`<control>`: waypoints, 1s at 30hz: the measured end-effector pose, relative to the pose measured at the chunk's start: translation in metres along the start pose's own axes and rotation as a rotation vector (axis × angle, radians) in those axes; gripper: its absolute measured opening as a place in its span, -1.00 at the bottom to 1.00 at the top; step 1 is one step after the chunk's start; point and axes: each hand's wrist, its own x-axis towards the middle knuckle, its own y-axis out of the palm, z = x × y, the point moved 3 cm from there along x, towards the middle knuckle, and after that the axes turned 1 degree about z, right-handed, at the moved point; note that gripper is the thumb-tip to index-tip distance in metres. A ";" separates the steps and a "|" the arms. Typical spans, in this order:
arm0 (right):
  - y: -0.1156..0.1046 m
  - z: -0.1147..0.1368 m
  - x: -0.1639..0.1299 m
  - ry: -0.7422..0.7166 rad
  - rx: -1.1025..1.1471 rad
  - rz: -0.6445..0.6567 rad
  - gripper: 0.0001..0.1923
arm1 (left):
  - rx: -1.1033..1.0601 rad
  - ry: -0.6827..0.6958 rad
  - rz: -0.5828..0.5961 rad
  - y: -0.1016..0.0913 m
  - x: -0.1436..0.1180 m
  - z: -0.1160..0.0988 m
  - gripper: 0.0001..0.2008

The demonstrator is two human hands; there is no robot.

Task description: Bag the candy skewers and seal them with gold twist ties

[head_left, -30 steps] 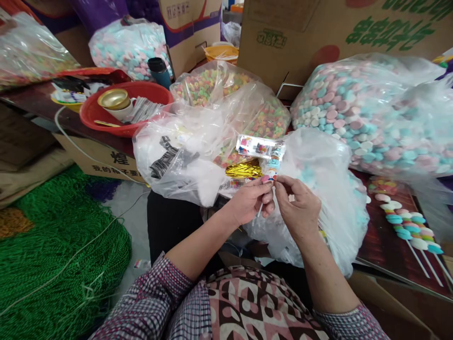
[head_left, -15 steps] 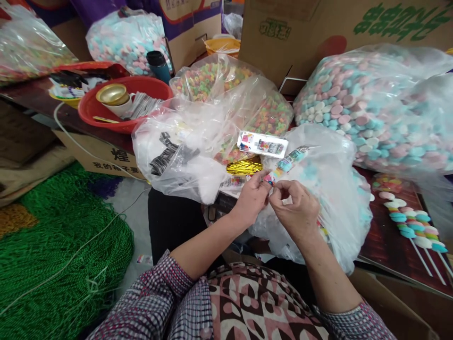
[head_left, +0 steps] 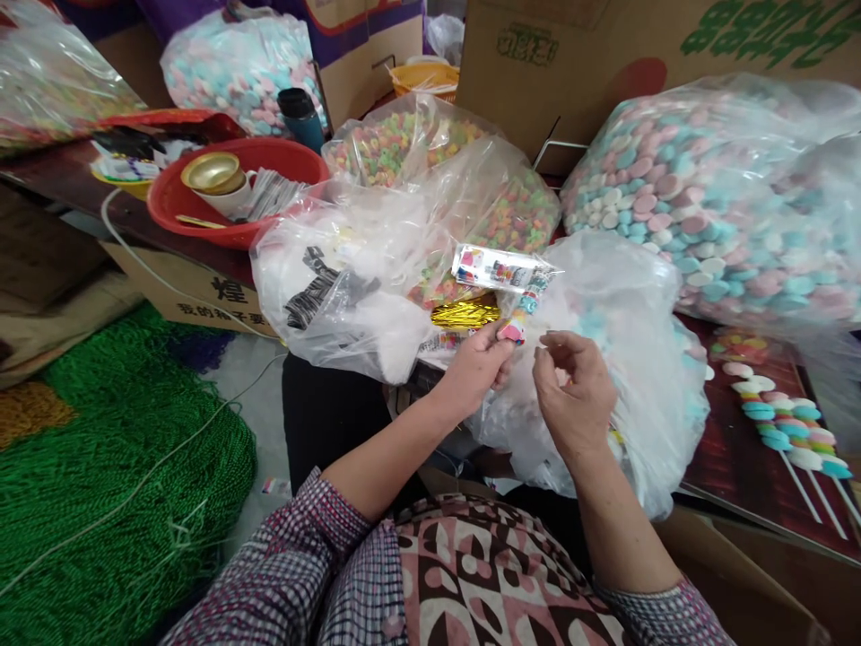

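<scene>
Here, two bare hands work a wrapped candy stick over a lap crowded with clear bags.

The left hand [head_left: 479, 366] pinches the wrapped candy stick [head_left: 519, 316] just below the gold twist ties [head_left: 464, 315]; its lower end is hidden in the fist. Just right of it, the right hand [head_left: 573, 388] is loosely curled; whether it holds anything is unclear. Three finished candy skewers [head_left: 773, 422] lie far right, cut off by the frame. One red basin [head_left: 202, 202] sits upper left. Little open room remains.
</scene>
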 end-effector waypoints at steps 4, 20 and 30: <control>0.001 0.005 0.003 -0.117 -0.032 0.058 -0.87 | 0.020 -0.003 0.015 0.004 -0.002 0.001 -0.90; 0.010 -0.003 0.000 -0.160 -0.165 0.091 -0.88 | -0.012 -0.059 -0.115 0.003 0.001 0.015 -0.52; 0.006 -0.009 -0.004 -0.043 -0.027 0.243 -0.92 | -0.077 0.050 -0.111 -0.004 0.005 0.029 -0.80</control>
